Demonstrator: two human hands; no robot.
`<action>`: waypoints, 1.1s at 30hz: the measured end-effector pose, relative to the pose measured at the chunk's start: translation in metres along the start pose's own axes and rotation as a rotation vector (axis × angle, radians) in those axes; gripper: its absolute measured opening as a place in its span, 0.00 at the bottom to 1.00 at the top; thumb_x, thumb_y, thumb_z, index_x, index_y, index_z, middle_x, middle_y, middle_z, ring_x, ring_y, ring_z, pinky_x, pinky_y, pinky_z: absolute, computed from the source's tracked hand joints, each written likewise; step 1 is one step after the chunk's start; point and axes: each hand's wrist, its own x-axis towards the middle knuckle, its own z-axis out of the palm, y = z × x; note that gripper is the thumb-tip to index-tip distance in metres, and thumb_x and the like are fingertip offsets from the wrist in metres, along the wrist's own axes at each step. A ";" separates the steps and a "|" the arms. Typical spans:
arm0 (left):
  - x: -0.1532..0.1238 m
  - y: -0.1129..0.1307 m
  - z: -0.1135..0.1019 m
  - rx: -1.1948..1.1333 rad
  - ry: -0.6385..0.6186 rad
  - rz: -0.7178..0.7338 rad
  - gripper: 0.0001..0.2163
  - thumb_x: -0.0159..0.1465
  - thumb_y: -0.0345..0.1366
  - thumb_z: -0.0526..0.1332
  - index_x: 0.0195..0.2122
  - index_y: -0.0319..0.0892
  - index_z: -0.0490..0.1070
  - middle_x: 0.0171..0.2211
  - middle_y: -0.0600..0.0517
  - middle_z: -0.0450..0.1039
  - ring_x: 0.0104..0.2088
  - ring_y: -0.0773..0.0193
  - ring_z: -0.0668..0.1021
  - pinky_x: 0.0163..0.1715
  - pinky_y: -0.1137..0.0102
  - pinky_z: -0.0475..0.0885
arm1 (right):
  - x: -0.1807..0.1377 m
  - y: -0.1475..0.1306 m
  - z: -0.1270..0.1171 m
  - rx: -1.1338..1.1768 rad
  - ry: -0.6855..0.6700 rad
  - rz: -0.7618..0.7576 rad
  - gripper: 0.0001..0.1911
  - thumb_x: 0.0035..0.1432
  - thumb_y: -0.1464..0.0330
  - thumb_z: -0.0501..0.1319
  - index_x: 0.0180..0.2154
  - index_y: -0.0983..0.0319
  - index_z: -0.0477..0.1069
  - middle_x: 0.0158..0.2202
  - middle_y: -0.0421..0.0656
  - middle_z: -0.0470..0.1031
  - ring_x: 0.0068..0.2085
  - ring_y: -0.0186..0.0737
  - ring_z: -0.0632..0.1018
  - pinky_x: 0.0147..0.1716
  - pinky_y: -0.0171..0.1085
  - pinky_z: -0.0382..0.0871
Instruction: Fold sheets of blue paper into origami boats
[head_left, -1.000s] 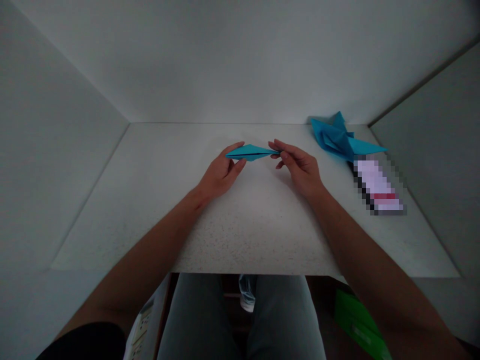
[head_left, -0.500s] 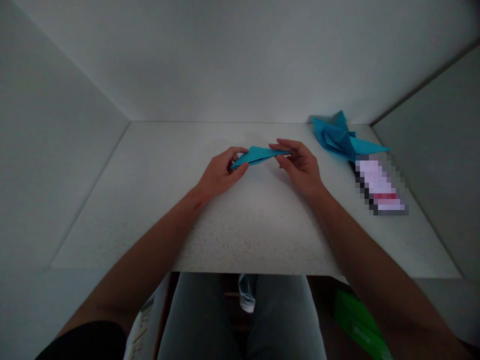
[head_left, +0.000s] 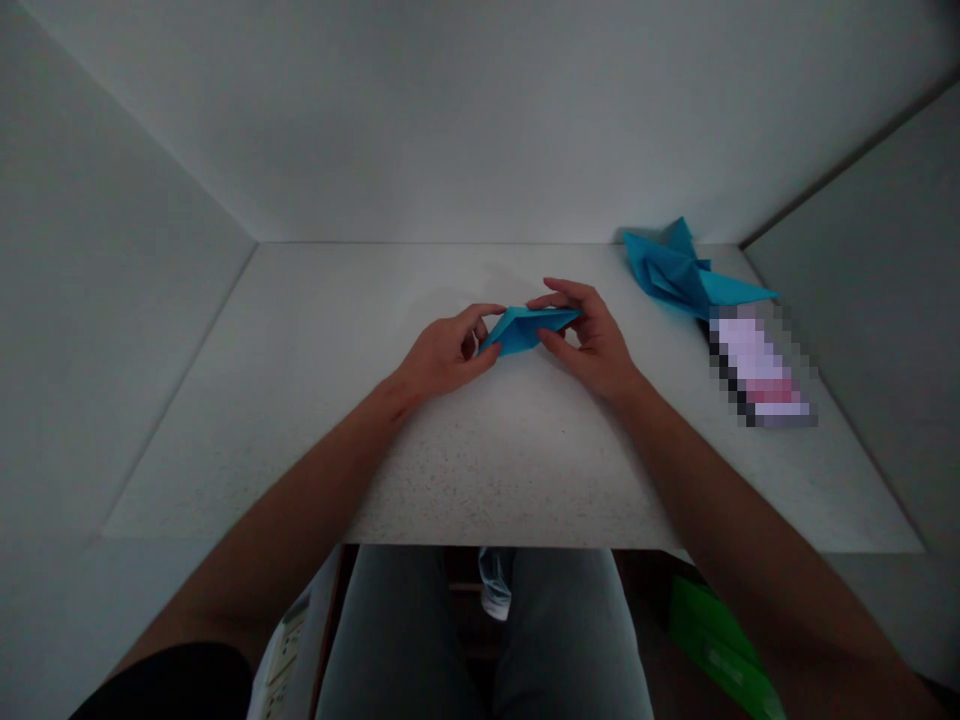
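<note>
A folded piece of blue paper (head_left: 523, 330) is held just over the white table, its middle opened into a shallow boat-like pocket with pointed ends. My left hand (head_left: 452, 350) pinches its left tip between thumb and fingers. At the other end, my right hand (head_left: 592, 340) grips the paper, thumb on the near side and fingers along the far edge. Parts of both tips are covered by my fingers.
Toward the back right of the white table (head_left: 480, 470) lies a blue origami figure (head_left: 675, 275) with pointed parts. A phone (head_left: 761, 370), pixelated, rests just in front of it. Walls border the table at the back and sides. A green object (head_left: 720, 640) sits below the table.
The folded paper has opened from a narrow strip into a wider pocket facing me. My hands have drawn slightly closer together, still holding its ends.
</note>
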 end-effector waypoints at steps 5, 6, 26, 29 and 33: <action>0.000 0.003 0.000 -0.057 0.029 -0.021 0.25 0.72 0.40 0.66 0.70 0.42 0.70 0.34 0.56 0.78 0.25 0.71 0.75 0.27 0.74 0.68 | -0.001 0.006 -0.001 -0.015 0.006 0.014 0.43 0.66 0.55 0.75 0.77 0.45 0.63 0.65 0.48 0.77 0.47 0.46 0.82 0.40 0.45 0.85; 0.000 0.003 0.001 -0.084 0.033 -0.026 0.26 0.73 0.41 0.66 0.71 0.42 0.69 0.35 0.55 0.79 0.25 0.70 0.76 0.27 0.74 0.68 | -0.001 0.007 -0.001 -0.018 0.001 0.016 0.42 0.66 0.56 0.75 0.76 0.45 0.64 0.65 0.48 0.77 0.48 0.47 0.82 0.41 0.45 0.85; 0.001 -0.001 0.010 -0.550 0.010 -0.065 0.36 0.63 0.55 0.80 0.64 0.49 0.66 0.40 0.53 0.79 0.36 0.64 0.84 0.36 0.70 0.79 | 0.000 0.000 -0.003 -0.047 -0.151 -0.009 0.21 0.74 0.48 0.68 0.62 0.44 0.83 0.63 0.48 0.78 0.53 0.48 0.82 0.47 0.46 0.83; 0.003 -0.003 0.009 -0.571 -0.024 -0.078 0.29 0.68 0.61 0.73 0.58 0.48 0.69 0.36 0.54 0.77 0.32 0.65 0.83 0.35 0.70 0.80 | 0.002 -0.002 0.000 -0.035 -0.169 0.009 0.17 0.74 0.50 0.69 0.57 0.49 0.85 0.46 0.44 0.83 0.39 0.40 0.80 0.40 0.41 0.79; 0.003 -0.004 0.010 -0.555 -0.017 -0.082 0.23 0.74 0.58 0.69 0.59 0.48 0.69 0.35 0.54 0.78 0.32 0.64 0.85 0.34 0.70 0.81 | 0.001 -0.002 0.002 0.017 -0.111 0.033 0.23 0.71 0.52 0.72 0.62 0.51 0.78 0.40 0.39 0.79 0.33 0.36 0.76 0.35 0.38 0.74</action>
